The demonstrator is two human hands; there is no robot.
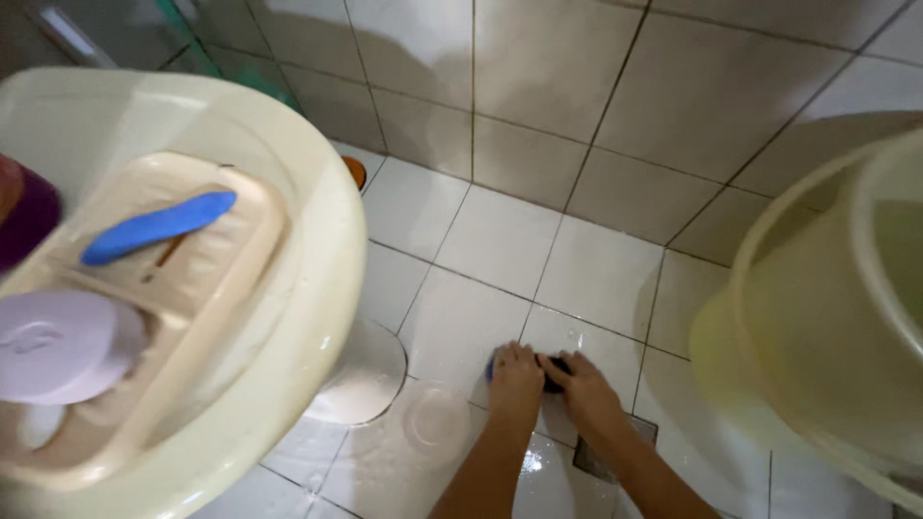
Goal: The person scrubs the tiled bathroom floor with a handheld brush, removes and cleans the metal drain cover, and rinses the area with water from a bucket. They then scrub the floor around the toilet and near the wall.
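A: Item one, low centre of the frame?

B: Two bare forearms come up from the bottom edge. The left hand (515,383) and right hand (586,389) lie side by side on the wet floor (500,240), knuckles up, thumbs nearly touching.

A: Holding what?

B: A brush (555,375), dark, with a bit of blue showing at the left hand's outer edge. Both hands press down on it, fingers curled over the top. Most of it is hidden under them, so I cannot tell its full shape.

A: Grip?

B: Closed over the brush, both hands, palms down.

A: Item two, left side?

B: A cream sink (317,288), large, filling the left third. A cream tray (207,279) sits across its basin. On the tray: a blue toothbrush handle (159,227) toward the upper left, a pale lilac lid (58,346) lower left. A dark purple container (24,216) is at the far left edge.

A: Below the sink?

B: Its pedestal (361,380) meets the floor left of the hands, well apart from them.

A: Right side?

B: A yellowish translucent pail (817,317), near the lens, blurred.

A: Anything else?

B: A floor drain (601,459), partly under the right forearm. Beige wall tiles (548,86) across the top. A small orange object (355,171) behind the sink, at the wall foot.
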